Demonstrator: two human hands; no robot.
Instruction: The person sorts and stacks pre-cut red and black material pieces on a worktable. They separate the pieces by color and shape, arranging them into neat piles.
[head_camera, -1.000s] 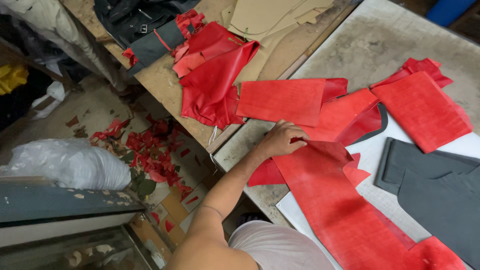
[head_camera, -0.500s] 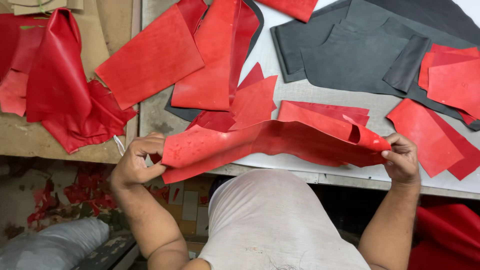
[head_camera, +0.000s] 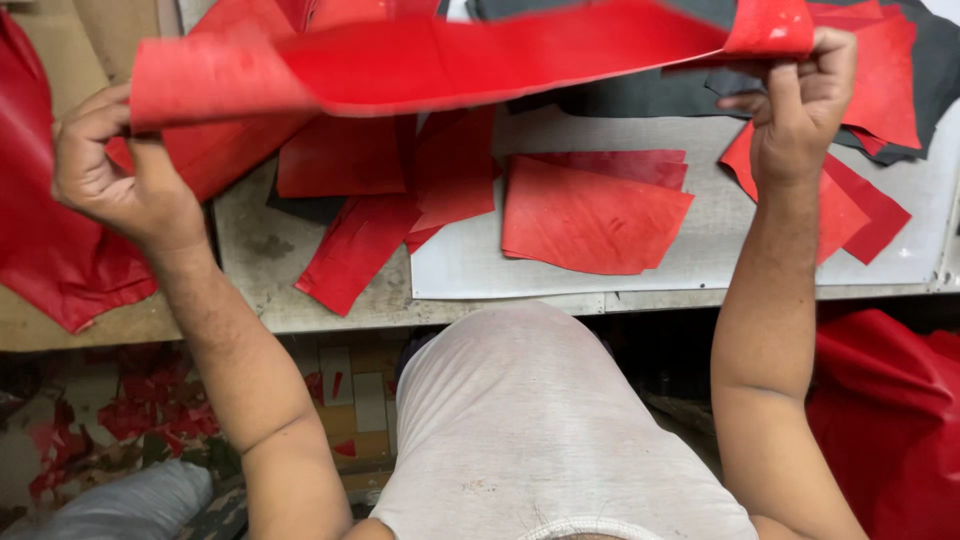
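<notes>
Two hands, left hand (head_camera: 110, 175) and right hand (head_camera: 800, 95), clamp opposite ends of a long red leather strip (head_camera: 430, 60) above the counter (head_camera: 560, 265); soft and light, it sags, best gripped at its ends.

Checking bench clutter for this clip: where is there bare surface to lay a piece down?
Bare white board lies between the red pieces at left, the flat red panel and the dark grey pieces behind. A bare strip runs along the board's front edge. Left side and far right corner are crowded with overlapping red offcuts.
</notes>
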